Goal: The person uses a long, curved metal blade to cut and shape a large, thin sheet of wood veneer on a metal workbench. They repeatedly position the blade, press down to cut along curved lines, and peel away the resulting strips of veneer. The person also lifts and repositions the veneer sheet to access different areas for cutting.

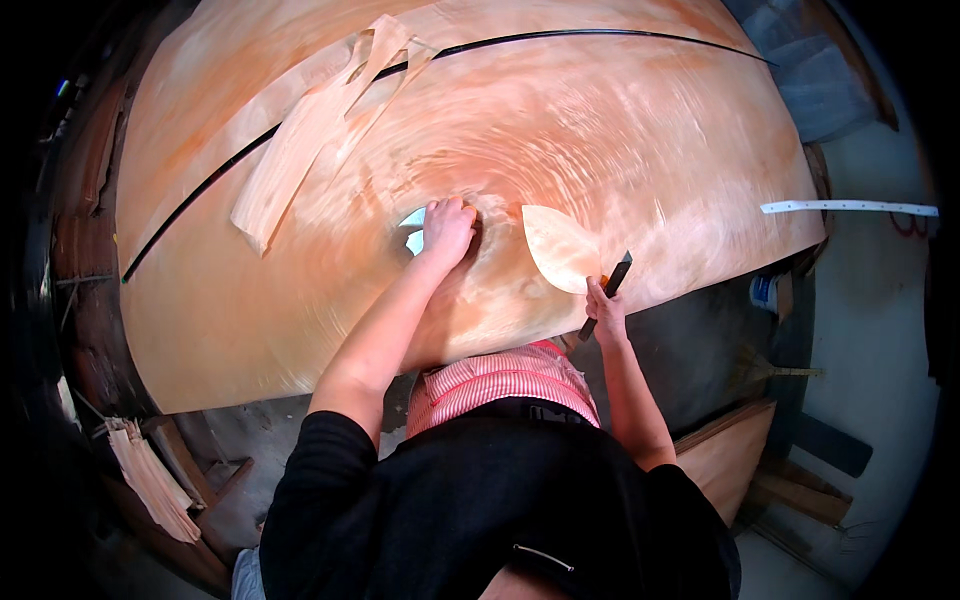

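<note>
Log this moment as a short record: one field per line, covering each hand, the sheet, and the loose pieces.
left hand: pressed flat on the veneer sheet, beside a small hole
right hand: grips a dark knife and a leaf-shaped veneer patch
loose pieces: pale veneer strips lying upper left
dark line: curves across the sheet

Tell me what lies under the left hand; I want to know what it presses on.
The left hand rests on the big orange-brown veneer sheet, beside a leaf-shaped hole showing pale blue. What lies beneath the palm itself is hidden.
</note>
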### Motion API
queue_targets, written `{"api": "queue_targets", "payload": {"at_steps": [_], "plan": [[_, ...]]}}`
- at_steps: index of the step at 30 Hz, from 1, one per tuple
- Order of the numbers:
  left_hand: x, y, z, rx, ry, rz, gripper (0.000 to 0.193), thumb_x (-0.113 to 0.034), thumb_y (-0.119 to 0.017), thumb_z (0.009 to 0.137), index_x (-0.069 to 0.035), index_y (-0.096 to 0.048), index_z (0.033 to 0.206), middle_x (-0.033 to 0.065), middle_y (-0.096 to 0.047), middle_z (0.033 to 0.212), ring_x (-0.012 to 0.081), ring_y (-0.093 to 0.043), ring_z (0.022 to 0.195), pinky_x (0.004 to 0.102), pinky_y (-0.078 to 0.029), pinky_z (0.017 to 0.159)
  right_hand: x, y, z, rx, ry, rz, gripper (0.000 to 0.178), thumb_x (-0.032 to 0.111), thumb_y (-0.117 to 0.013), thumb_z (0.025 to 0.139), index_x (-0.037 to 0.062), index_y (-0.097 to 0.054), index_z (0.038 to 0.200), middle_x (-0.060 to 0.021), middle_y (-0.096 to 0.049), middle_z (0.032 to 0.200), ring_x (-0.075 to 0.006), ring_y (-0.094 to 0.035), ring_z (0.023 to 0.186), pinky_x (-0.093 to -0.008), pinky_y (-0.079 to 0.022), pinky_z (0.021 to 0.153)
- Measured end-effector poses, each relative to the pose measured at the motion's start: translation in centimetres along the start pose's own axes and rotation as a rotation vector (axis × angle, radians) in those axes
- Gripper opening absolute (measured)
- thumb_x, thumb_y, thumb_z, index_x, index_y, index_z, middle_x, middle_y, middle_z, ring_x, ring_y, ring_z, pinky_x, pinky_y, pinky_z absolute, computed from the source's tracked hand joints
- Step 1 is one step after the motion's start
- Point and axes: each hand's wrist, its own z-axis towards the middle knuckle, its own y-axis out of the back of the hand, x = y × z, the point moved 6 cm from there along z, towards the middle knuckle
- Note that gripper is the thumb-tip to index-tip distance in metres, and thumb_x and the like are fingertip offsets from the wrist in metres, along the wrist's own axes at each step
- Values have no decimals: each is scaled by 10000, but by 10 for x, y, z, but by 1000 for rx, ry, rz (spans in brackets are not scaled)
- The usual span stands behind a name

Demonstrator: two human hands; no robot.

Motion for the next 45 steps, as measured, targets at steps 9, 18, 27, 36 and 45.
{"api": "queue_targets", "payload": {"at_steps": [9,18,27,36,45], "plan": [[7,-11,18,98,-78,13,191,-196,-666,607,-92,-590,748,68,-512,809,226,-497,842,370,-375,719,-13,12,2,-51,5,-3,127,153,-584,774,106,-492,699,104,-337,502,1,-252,371,-177,-173,339],[6,-10,24,168,-105,-1,191,-193,-659,618,-73,-580,744,82,-523,825,240,-510,848,361,-403,723,-20,14,11,-81,-43,-10,94,138,-588,769,79,-522,739,95,-349,500,-4,-261,366,-183,-181,336],[12,42,-7,143,12,-270,165,-170,-637,656,-45,-551,720,101,-520,757,280,-514,784,378,-401,679,-15,5,11,-86,-50,-26,144,160,-595,767,109,-487,687,94,-357,506,-3,-259,376,-180,-173,345],[44,83,-167,-82,34,-302,176,-120,-656,645,-51,-545,762,89,-555,817,272,-524,770,364,-417,679,-18,-15,14,-24,-71,-61,182,171,-585,774,132,-466,643,101,-357,505,2,-253,376,-180,-159,347],[51,66,-206,141,155,-127,283,-307,-609,680,-52,-573,797,83,-552,837,235,-538,789,341,-436,687,-17,-52,21,100,-70,-134,247,173,-591,770,145,-411,603,87,-308,478,-20,-233,370,-197,-176,355]]}}
